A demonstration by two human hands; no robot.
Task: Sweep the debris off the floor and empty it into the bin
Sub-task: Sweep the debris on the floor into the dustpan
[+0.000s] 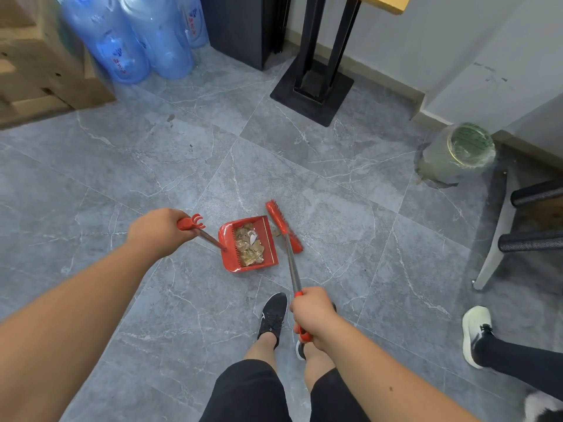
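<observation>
A red dustpan rests on the grey tiled floor, filled with brownish debris. My left hand grips the red top of the dustpan's long handle. My right hand holds the red grip of a broom whose metal shaft runs up to the red brush head, which lies against the dustpan's open right edge. One small scrap sits between the brush and the pan. A green bin lined with a clear bag stands at the right by the wall.
Blue water bottles and wooden crates stand at the back left. A black table base is at the back centre. A chair leg and another person's white shoe are on the right. My black shoe is below the dustpan.
</observation>
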